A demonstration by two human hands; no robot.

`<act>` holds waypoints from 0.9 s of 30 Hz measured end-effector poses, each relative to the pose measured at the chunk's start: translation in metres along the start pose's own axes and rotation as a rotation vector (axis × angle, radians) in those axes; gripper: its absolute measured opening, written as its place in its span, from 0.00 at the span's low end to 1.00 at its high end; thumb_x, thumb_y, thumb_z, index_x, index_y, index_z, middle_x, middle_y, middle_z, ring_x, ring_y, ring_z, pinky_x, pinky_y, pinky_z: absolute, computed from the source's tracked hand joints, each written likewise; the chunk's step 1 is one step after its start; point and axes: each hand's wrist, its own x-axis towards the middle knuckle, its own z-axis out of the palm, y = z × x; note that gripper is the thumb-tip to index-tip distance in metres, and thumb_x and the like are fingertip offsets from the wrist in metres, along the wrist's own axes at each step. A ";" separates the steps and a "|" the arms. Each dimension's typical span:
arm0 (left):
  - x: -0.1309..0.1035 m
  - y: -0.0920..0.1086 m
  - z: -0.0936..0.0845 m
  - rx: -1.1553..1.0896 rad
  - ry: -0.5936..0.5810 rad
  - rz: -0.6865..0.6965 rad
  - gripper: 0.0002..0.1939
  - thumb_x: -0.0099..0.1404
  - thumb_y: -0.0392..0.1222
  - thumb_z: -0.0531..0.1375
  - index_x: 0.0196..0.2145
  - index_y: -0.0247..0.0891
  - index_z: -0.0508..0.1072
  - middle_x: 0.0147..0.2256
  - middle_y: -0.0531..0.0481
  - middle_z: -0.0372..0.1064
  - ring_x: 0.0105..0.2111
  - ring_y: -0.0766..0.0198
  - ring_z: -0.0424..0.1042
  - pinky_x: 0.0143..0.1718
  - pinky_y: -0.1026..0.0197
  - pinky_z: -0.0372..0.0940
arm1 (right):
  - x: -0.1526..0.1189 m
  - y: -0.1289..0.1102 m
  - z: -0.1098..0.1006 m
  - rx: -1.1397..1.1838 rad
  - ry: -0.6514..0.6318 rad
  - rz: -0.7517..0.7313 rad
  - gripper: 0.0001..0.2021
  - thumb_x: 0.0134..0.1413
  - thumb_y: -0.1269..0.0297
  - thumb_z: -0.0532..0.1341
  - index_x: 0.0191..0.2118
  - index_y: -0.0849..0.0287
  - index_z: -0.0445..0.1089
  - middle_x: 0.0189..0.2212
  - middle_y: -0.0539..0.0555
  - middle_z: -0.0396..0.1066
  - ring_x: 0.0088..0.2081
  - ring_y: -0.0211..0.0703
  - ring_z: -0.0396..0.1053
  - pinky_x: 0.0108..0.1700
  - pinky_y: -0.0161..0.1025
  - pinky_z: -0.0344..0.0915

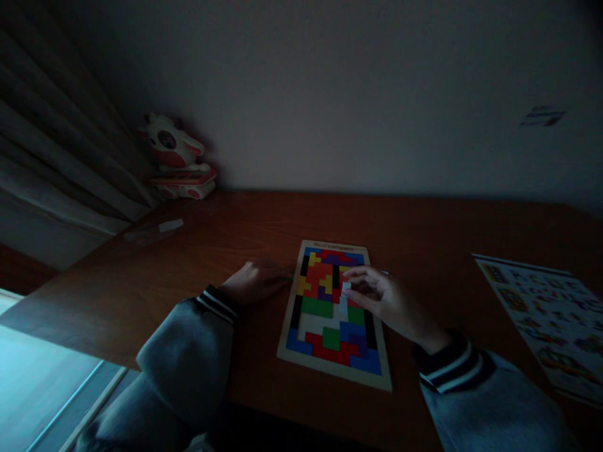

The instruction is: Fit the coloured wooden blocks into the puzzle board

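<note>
Two bare hands, grey sleeves with striped cuffs

Both arms wear a soft grey-blue sweatshirt, the cloth loose and bunched into folds near the camera. Each sleeve ends in a dark ribbed cuff — navy or black, hard to tell in the dim light — crossed by two thin pale stripes. The left hand (252,282) and right hand (389,300) are uncovered beyond the cuffs — no gloves, and whether there is a ring cannot be made out.

Very dim, underexposed pic w/ dark vignetted corners. Cool bluish light from lower left; counter (264,226) faintly lit, details soft, wide-angle stretch at edges.
</note>
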 end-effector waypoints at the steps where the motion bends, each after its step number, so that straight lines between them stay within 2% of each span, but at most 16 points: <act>1: 0.000 0.000 0.000 0.001 -0.003 0.000 0.11 0.70 0.41 0.57 0.45 0.38 0.77 0.44 0.44 0.78 0.43 0.59 0.78 0.46 0.56 0.72 | 0.000 0.000 0.000 0.002 -0.010 0.003 0.14 0.57 0.52 0.64 0.46 0.52 0.70 0.41 0.53 0.76 0.43 0.44 0.75 0.44 0.43 0.73; 3: -0.001 -0.001 0.001 0.001 -0.008 -0.001 0.11 0.70 0.41 0.57 0.45 0.37 0.77 0.44 0.44 0.78 0.43 0.59 0.78 0.46 0.57 0.72 | 0.000 -0.001 -0.001 -0.011 -0.034 0.009 0.13 0.57 0.52 0.63 0.44 0.52 0.71 0.40 0.52 0.76 0.42 0.44 0.75 0.44 0.43 0.73; 7: -0.003 -0.003 0.002 -0.009 -0.027 -0.013 0.11 0.70 0.40 0.57 0.46 0.39 0.76 0.45 0.45 0.77 0.44 0.61 0.77 0.48 0.57 0.71 | -0.001 -0.004 -0.004 -0.095 0.003 -0.026 0.14 0.61 0.53 0.60 0.49 0.50 0.71 0.40 0.52 0.76 0.42 0.43 0.75 0.42 0.41 0.72; 11: -0.002 -0.004 0.002 -0.018 -0.026 -0.013 0.11 0.70 0.40 0.57 0.46 0.39 0.77 0.45 0.45 0.77 0.44 0.61 0.77 0.47 0.58 0.71 | -0.002 -0.009 -0.007 -0.235 0.026 -0.121 0.10 0.64 0.57 0.55 0.43 0.52 0.73 0.42 0.53 0.74 0.41 0.43 0.73 0.42 0.41 0.71; 14: -0.001 -0.002 0.001 -0.018 -0.034 -0.022 0.11 0.70 0.40 0.56 0.45 0.37 0.77 0.45 0.44 0.77 0.44 0.59 0.77 0.47 0.57 0.71 | -0.003 -0.012 -0.005 -0.280 -0.012 -0.168 0.09 0.61 0.56 0.60 0.43 0.53 0.72 0.41 0.54 0.72 0.39 0.43 0.71 0.41 0.42 0.71; 18: 0.000 0.000 0.000 -0.029 -0.027 -0.022 0.11 0.70 0.40 0.57 0.45 0.38 0.77 0.45 0.44 0.78 0.43 0.59 0.77 0.47 0.56 0.72 | -0.003 -0.007 -0.003 -0.360 -0.083 -0.184 0.17 0.51 0.53 0.68 0.45 0.51 0.70 0.43 0.54 0.70 0.40 0.45 0.69 0.43 0.45 0.70; 22: -0.001 0.001 0.000 -0.022 -0.015 -0.024 0.11 0.70 0.41 0.57 0.45 0.39 0.77 0.45 0.45 0.78 0.43 0.60 0.77 0.47 0.57 0.72 | -0.002 -0.004 -0.003 -0.400 -0.098 -0.174 0.15 0.53 0.55 0.68 0.44 0.51 0.70 0.42 0.54 0.69 0.40 0.46 0.69 0.42 0.46 0.70; 27: -0.002 -0.001 0.001 0.001 -0.041 -0.044 0.11 0.71 0.41 0.56 0.46 0.40 0.77 0.45 0.46 0.77 0.44 0.61 0.77 0.47 0.59 0.71 | -0.002 -0.008 -0.003 -0.395 -0.126 -0.236 0.09 0.58 0.57 0.64 0.43 0.52 0.70 0.42 0.53 0.71 0.44 0.46 0.71 0.48 0.47 0.69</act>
